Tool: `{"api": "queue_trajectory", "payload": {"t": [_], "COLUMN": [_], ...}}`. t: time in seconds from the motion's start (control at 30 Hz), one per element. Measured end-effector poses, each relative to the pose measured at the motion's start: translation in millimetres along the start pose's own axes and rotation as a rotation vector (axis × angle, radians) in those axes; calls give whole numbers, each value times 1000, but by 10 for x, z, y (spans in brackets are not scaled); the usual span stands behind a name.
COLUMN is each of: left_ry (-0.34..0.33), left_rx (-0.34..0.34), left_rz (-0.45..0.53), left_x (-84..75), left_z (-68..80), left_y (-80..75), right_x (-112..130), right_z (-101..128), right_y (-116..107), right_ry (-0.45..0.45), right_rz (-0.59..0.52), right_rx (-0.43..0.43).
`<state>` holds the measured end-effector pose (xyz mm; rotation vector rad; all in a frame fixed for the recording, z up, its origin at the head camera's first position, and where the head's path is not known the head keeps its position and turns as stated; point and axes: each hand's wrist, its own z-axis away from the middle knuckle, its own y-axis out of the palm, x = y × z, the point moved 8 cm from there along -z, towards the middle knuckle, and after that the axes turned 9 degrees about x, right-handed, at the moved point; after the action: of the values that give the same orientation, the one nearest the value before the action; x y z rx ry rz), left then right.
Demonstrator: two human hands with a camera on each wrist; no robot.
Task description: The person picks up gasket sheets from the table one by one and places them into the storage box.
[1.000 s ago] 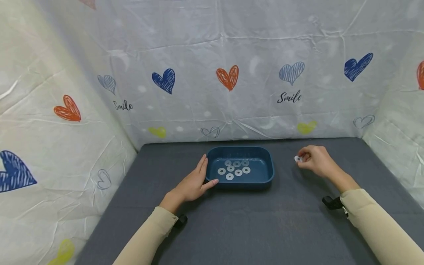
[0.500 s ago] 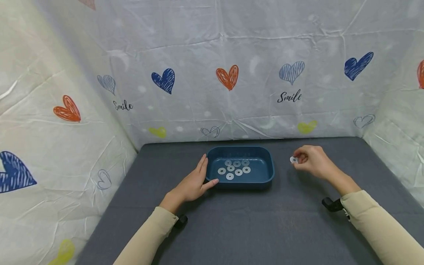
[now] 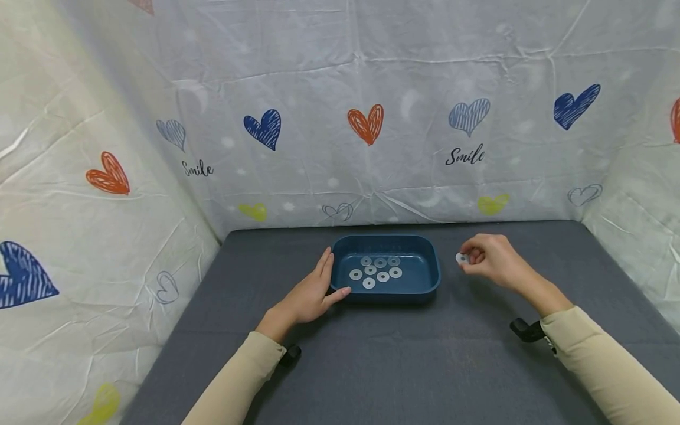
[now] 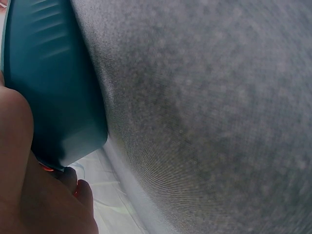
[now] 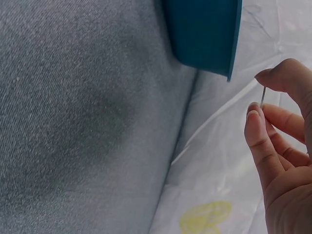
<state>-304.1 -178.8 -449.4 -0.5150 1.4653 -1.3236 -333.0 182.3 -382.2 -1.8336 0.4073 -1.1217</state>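
Right hand [image 3: 494,260] pinches a washer [image 3: 461,258] just right of the blue tray [image 3: 425,277]; left hand [image 3: 313,292], fingers straight, rests against the tray's left wall. Seven washers [image 3: 376,270] lie inside. Dark grey cloth tabletop [image 3: 404,360], heart-print sheet [image 3: 366,124] walling three sides.

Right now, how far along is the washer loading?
Done: seven washers lie in the blue tray. In hand: the right hand pinches one more washer just right of the tray, while the left hand rests against its left wall. Left: that washer; no others visible on the table.
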Motion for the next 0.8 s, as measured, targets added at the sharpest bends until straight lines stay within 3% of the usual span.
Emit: {"api": "queue_trajectory", "payload": {"t": [0.8], "left_ry": [14], "left_rx": [-1], "left_rz": [0], "left_x": [15], "left_z": [-9], "left_y": [7], "right_x": [242], "right_z": [-87], "right_y": [126], "right_ry": [-89], "right_rz": [8], "right_rx": [3]}}
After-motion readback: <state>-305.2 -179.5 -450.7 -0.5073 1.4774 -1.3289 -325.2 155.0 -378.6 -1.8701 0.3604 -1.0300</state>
